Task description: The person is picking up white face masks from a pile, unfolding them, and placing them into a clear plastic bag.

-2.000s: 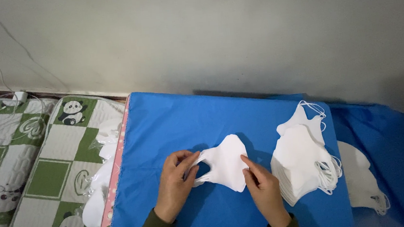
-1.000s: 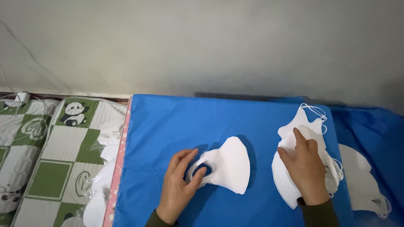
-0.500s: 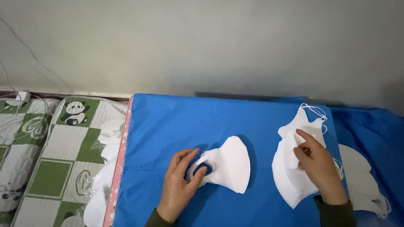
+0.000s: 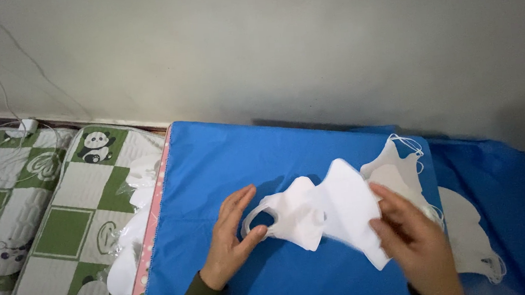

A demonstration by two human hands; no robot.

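Seemingly both hands (image 4: 232, 243) (image 4: 417, 247) hold white masks (image 4: 318, 215).

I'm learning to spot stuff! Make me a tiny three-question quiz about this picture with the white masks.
1. True or false: the left hand touches the ear loop of a white mask.
2. The right hand holds: A) a second mask, B) scissors, C) a cup?
3. What colour is the cloth under the masks?

Key: 1 true. 2 A. 3 blue.
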